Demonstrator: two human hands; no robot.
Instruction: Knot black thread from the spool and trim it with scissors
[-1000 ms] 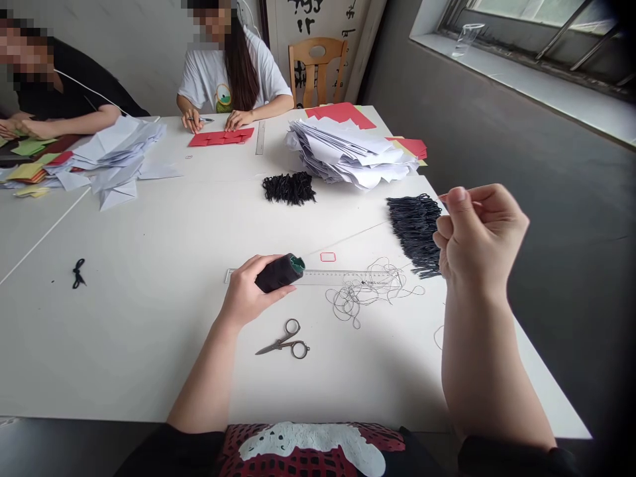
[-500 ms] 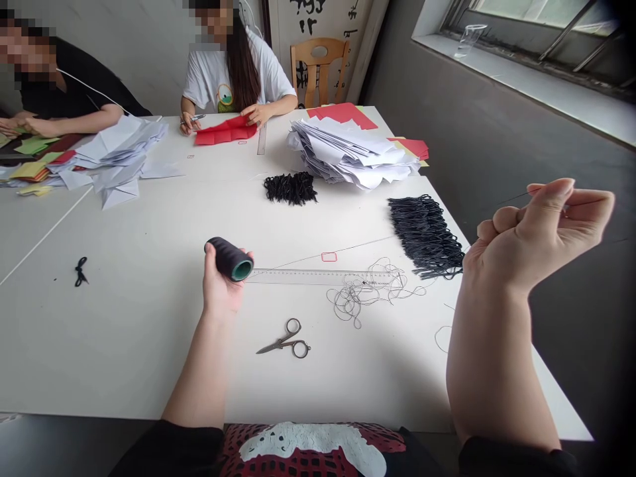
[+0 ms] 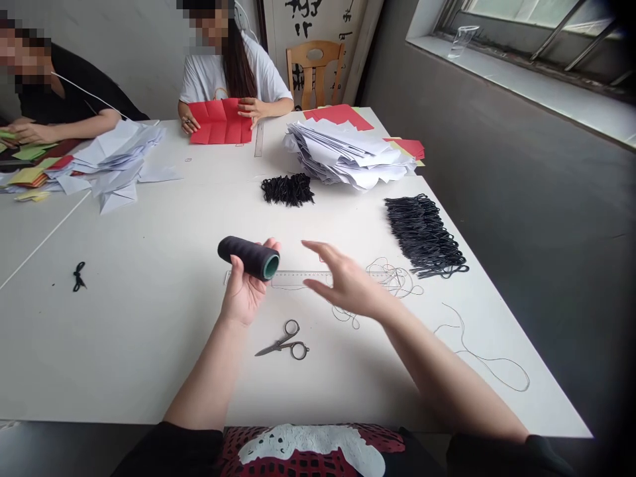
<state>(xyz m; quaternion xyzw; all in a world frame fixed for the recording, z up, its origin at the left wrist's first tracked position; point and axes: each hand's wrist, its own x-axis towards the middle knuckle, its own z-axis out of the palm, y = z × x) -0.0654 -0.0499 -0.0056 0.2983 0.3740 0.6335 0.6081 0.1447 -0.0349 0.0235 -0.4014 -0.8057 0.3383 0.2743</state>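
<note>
A spool of black thread (image 3: 246, 256) with a green core rests in my left hand (image 3: 246, 295), its fingers wrapped round it from below. My right hand (image 3: 348, 281) hovers just right of the spool, thumb and fingers apart, holding nothing. Under both hands lies a clear ruler (image 3: 298, 278). Loose, tangled thread (image 3: 397, 278) spreads behind my right hand, and another strand (image 3: 497, 361) curls near the table's right edge. Small metal scissors (image 3: 285, 344) lie partly spread in front of the spool.
Black cord loops lie in a large bundle (image 3: 424, 232) at right and a smaller one (image 3: 287, 190) farther back. A single knotted cord (image 3: 79, 277) is at left. White papers (image 3: 348, 152) are heaped at the back. Across the table, a person holds folded red paper (image 3: 221, 122); another sits left.
My right hand has come down and left from the far right, letting go of the thread, which now lies on the table. My left hand has shifted slightly right with the spool.
</note>
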